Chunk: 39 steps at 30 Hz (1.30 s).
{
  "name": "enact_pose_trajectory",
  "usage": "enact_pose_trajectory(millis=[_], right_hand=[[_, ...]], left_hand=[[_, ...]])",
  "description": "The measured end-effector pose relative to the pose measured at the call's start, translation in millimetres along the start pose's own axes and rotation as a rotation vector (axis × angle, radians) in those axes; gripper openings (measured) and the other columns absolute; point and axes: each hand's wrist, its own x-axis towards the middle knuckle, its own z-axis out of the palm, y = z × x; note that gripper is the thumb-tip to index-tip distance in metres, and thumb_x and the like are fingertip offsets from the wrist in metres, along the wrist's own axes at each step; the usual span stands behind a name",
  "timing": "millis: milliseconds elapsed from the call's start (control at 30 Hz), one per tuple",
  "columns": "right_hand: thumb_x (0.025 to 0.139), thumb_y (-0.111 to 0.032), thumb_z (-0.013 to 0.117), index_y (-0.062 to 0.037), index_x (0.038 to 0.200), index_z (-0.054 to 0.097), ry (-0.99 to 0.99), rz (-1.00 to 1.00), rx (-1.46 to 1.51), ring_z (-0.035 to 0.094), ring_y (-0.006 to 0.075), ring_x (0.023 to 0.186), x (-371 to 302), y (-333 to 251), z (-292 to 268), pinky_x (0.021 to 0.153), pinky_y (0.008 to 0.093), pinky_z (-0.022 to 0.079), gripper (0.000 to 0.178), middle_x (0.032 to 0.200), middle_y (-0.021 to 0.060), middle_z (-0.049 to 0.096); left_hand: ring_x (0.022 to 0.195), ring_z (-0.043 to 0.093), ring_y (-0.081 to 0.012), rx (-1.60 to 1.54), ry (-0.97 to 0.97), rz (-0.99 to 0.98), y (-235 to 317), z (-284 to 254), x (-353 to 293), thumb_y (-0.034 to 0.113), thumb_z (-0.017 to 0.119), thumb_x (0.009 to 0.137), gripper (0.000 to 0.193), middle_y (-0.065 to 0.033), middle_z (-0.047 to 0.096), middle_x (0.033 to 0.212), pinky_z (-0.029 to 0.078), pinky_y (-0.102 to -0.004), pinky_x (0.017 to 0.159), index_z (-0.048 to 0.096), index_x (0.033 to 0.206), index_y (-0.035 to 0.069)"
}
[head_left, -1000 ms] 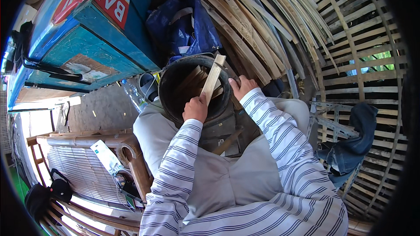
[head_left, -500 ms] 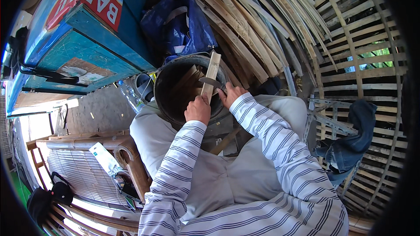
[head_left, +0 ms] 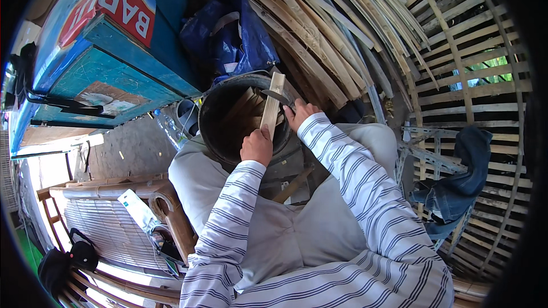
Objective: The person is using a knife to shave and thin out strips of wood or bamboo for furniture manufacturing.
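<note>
One strip of wood [head_left: 272, 112] stands out over the mouth of the bucket [head_left: 216, 144], its long axis running away from the body and leaning slightly right. The left hand [head_left: 257, 146] is clamped on its near end, thumb on top; the far end is free. Crosswise to it lies the knife [head_left: 277, 97], pointing left, its blade over the strip's far half (whether the edge bites in, I cannot tell). The right hand [head_left: 301, 114] is wrapped around the handle, just right of the strip, and is the nearer hand to that far half. Loose wood pieces [head_left: 244, 105] sit inside the bucket; beyond it are a blue bag [head_left: 231, 51] and long slats [head_left: 319, 40].
</note>
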Motion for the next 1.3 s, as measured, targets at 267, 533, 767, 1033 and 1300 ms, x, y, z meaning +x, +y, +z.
enact_pose_trajectory(millis=[267, 533, 767, 1033, 1300], right_hand=[[0.092, -0.051, 0.046, -0.0068, 0.111, 0.057, -0.013, 0.009, 0.007, 0.063, 0.0384, 0.1, 8.5, -3.3, -2.3, 0.088, 0.0509, 0.049, 0.049, 0.101, 0.0215, 0.066], [0.093, -0.052, 0.044, -0.0075, 0.115, 0.056, -0.042, 0.0, -0.014, 0.062, 0.0401, 0.1, 18.0, -3.2, -9.2, 0.088, 0.0499, 0.049, 0.051, 0.101, 0.0249, 0.065], [0.093, -0.05, 0.045, -0.0061, 0.108, 0.057, -0.043, -0.108, -0.027, 0.064, 0.0409, 0.095, 32.9, 1.8, -17.3, 0.084, 0.0506, 0.051, 0.048, 0.095, 0.0243, 0.066], [0.092, -0.051, 0.047, -0.0019, 0.103, 0.056, -0.079, -0.283, -0.024, 0.065, 0.0444, 0.083, -18.7, -8.4, -17.6, 0.073, 0.0525, 0.052, 0.051, 0.082, 0.0286, 0.064], [0.093, -0.053, 0.043, -0.0023, 0.11, 0.057, -0.132, -0.201, -0.059, 0.064, 0.0424, 0.092, -7.7, 1.5, -18.7, 0.082, 0.0502, 0.052, 0.055, 0.095, 0.0283, 0.065]], left_hand=[[0.087, 0.062, -0.0463, -0.085, 0.011, -0.027, 2.8, 4.8, 5.9, 0.041, 0.038, 0.098, 0.05, -0.0275, 0.065, 0.089, 0.049, -0.0508, 0.083, 0.066, 0.094, 0.0], [0.086, 0.062, -0.0467, -0.087, 0.063, -0.008, 5.9, 8.8, 7.1, 0.039, 0.038, 0.097, 0.05, -0.0286, 0.064, 0.089, 0.049, -0.0514, 0.083, 0.066, 0.091, -0.002], [0.091, 0.062, -0.0459, -0.082, 0.068, 0.034, -2.5, 21.7, 19.4, 0.044, 0.039, 0.096, 0.05, -0.0274, 0.065, 0.096, 0.049, -0.053, 0.083, 0.068, 0.094, 0.003], [0.094, 0.06, -0.0468, -0.119, 0.074, -0.005, -10.5, 14.8, 27.7, 0.042, 0.039, 0.096, 0.051, -0.0281, 0.064, 0.094, 0.046, -0.0513, 0.088, 0.068, 0.093, 0.001], [0.084, 0.061, -0.0474, -0.139, 0.074, -0.003, -18.5, 11.3, 15.3, 0.039, 0.04, 0.097, 0.051, -0.0295, 0.063, 0.085, 0.049, -0.0504, 0.082, 0.067, 0.09, -0.004]])
